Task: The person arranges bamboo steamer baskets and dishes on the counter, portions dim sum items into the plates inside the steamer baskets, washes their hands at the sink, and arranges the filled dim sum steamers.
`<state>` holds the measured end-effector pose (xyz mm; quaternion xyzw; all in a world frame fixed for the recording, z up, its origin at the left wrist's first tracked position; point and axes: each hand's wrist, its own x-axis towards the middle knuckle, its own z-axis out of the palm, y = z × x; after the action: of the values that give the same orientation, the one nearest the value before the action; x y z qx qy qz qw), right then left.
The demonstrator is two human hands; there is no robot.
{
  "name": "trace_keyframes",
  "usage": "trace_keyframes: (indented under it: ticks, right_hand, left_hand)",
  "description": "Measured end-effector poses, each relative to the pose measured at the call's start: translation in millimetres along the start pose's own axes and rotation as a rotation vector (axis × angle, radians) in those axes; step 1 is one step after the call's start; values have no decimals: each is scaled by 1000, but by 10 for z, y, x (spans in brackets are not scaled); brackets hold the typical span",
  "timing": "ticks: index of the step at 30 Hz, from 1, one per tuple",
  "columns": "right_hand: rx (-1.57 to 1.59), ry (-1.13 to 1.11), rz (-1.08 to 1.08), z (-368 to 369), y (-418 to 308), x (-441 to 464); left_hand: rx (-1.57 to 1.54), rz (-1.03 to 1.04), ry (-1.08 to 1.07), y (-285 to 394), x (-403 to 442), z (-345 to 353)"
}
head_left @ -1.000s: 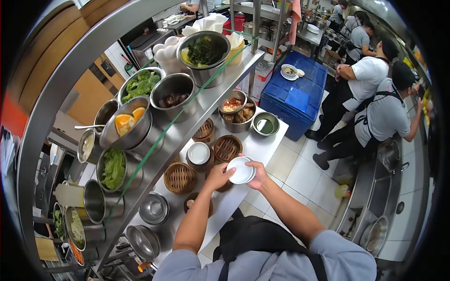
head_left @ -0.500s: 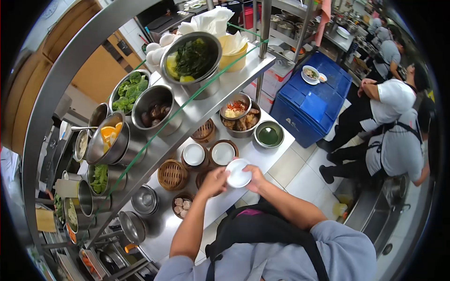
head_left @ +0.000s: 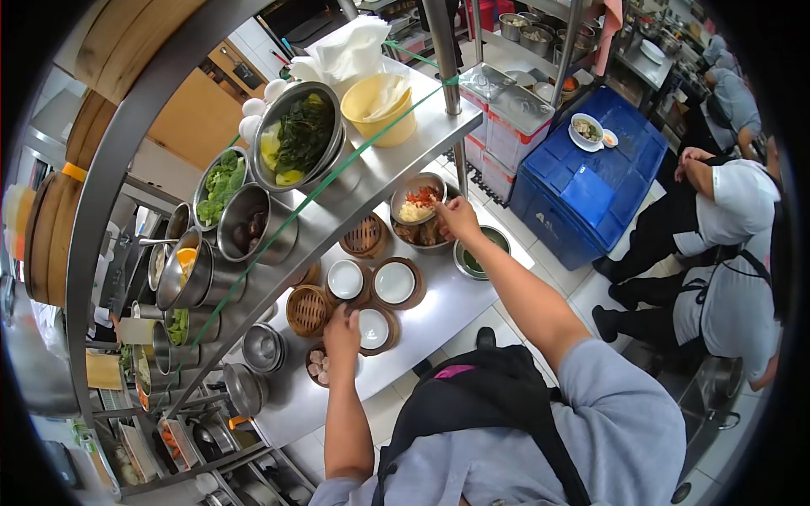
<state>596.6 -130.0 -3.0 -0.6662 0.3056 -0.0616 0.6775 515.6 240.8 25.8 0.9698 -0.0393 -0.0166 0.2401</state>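
Note:
White dishes sit in three round bamboo steamers: one at the back left point(head_left: 345, 279), one at the back right point(head_left: 394, 282) and one in front point(head_left: 374, 329). My left hand point(head_left: 342, 334) is beside the front dish, over the edge of a small steamer of pale dumplings point(head_left: 318, 368); its fingertips are too small to read. My right hand point(head_left: 456, 218) reaches to the rim of a metal bowl with chopped red and yellow food point(head_left: 419, 201), fingers pressed together at the edge. That bowl rests on a larger bowl of brown pieces point(head_left: 429, 234).
A metal bowl of green liquid point(head_left: 483, 253) stands right of the steamers. Over the table's left side runs a steel shelf point(head_left: 371, 181) with food bowls. A blue bin point(head_left: 561, 198) stands beyond the table. People point(head_left: 726, 202) stand at the right.
The white dish has left my hands, and three dishes now sit in steamers. My right hand has moved away to the bowl of chopped food; my left has moved down and left.

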Motion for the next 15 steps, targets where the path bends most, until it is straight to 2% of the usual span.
trace_keyframes:
  ticks: [3,8,11,12,13,15]
  right_hand:
    - [144,-100,3,61,44,151]
    - [253,-183,-24,90,-197,-303]
    - [223,-228,-22,289,-68,-567]
    - [321,-243,46,351,-73,-671]
    - [421,-255,109,398,-66,-736]
    - [358,-333,110,481,60,-703]
  left_hand:
    - [-177,213,-83,434,214,85]
    - [-477,243,-95,1177,466,191]
    - [-442,351,-36,1095,596,410]
    - [-354,410,97,965,638,519]
    - [-358,423,88,884,667,541]
    - [-343,488,155,683,728,555]
